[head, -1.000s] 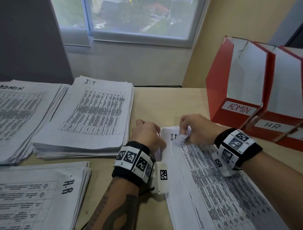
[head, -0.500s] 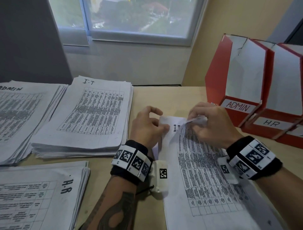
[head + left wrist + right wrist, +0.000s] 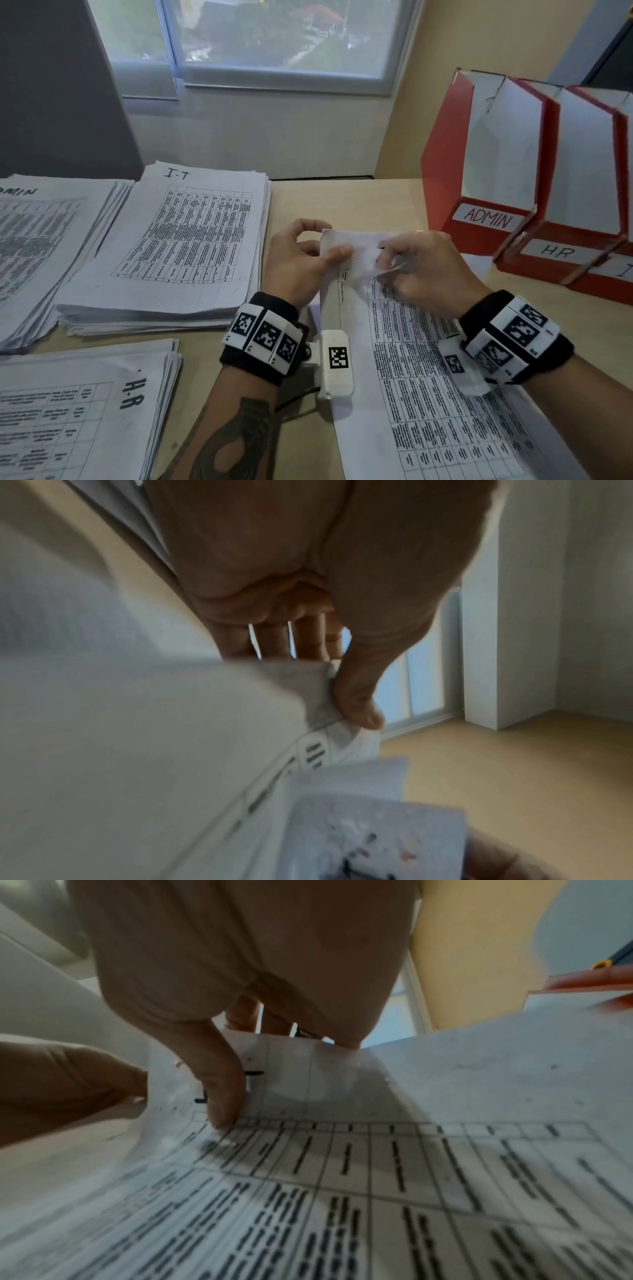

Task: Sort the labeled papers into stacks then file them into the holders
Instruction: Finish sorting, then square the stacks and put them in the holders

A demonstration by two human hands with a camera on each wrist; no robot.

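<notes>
Since a second ago both hands have pulled back toward the body a bit and the top corner of the loose papers (image 3: 428, 394) has been peeled up, so the "I.T" mark that was readable is now hidden behind the curl.

Left hand (image 3: 298, 260) sits at the papers' upper left corner, thumb pressed on top and fingers curled underneath, clamped on that edge. The left wrist view shows the same pinch up close (image 3: 356, 702). Right hand (image 3: 428, 270) is just beside it, fingers bent, pinching the lifted top sheet corner; in the right wrist view the thumb (image 3: 222, 1096) pushes down right on the handwritten label, so it's gripping too. That top sheet bows upward between the two hands, rest of it lies flat on the desk (image 3: 342, 202) running toward the camera.

Going left to right around them: ADMIN stack (image 3: 41, 246) at far left, HR stack (image 3: 78, 411) in front of it, I.T stack (image 3: 191, 240) just left of the left hand. Window (image 3: 274, 37) behind. Off to the right stand the red holders, ADMIN holder (image 3: 479, 171) nearest, then HR holder (image 3: 579, 205), and a third one (image 3: 616, 274) cut off by the frame edge. Nothing sits between the hands and the I.T stack.
</notes>
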